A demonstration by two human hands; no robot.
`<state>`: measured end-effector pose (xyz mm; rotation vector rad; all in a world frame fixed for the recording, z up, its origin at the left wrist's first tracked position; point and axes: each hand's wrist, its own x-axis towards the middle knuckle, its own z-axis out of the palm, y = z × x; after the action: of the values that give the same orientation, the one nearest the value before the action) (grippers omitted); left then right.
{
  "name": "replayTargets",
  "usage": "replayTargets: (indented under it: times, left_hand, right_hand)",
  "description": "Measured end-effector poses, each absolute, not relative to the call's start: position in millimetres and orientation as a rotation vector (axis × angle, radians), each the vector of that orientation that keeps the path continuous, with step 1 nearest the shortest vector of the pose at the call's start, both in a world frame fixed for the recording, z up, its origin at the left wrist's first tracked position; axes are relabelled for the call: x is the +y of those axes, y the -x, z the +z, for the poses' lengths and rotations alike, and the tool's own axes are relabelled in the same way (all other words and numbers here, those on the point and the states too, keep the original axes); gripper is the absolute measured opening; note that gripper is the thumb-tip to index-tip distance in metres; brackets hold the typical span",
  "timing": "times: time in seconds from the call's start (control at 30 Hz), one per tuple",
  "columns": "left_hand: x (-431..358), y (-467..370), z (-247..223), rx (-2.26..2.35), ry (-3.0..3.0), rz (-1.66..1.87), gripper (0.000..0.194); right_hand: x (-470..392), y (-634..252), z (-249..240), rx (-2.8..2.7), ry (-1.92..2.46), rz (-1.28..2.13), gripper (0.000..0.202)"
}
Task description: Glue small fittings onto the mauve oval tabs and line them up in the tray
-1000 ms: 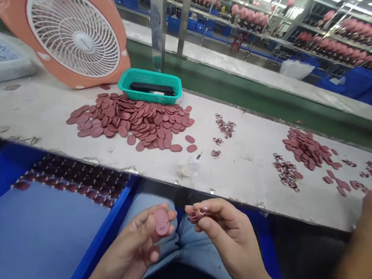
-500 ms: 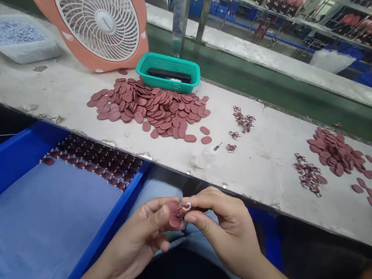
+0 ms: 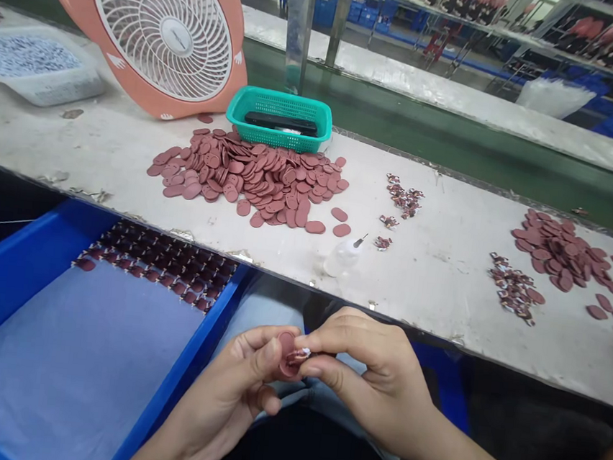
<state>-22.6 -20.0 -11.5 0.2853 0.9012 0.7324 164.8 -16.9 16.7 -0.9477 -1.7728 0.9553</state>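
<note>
Below the table edge, my left hand pinches a reddish-brown oval disc between thumb and fingers. A small brown-and-white figurine is between the thumb and index finger of my right hand, against the disc's face. My fingertips partly hide both pieces. On the table just beyond my hands stands a small translucent bottle with a needle tip. Several similar figurines lie behind it to the right, and a large heap of oval discs to the left.
Left of my lap, a blue bin holds rows of brown pieces on a pale sheet. A green basket, an orange fan and a white tub stand behind. More discs and figurines lie at right.
My right hand has turned the figurine flatter and moved it slightly lower and left over the disc. My left hand keeps its hold. The view has shifted slightly.
</note>
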Motion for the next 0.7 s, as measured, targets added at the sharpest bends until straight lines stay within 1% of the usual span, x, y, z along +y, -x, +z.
replayTargets:
  times: [0.23,0.47,0.7]
  left_hand:
    - [-20.7,21.7,-13.7,0.898,-0.247,0.727,0.038]
    - [-20.9,22.5,-14.4,0.911,-0.203,0.734,0.042]
    - [-22.7,24.7,-19.0,0.909,-0.196,0.738,0.029]
  right_hand:
    - [-13.2,-167.0,23.6,-1.909,0.945,0.939,0.011]
    - [-12.3,-163.4,24.4,-1.968,0.933,0.909,0.011]
    - [-13.8,-160.3,20.0,-1.941,0.941,0.920,0.010]
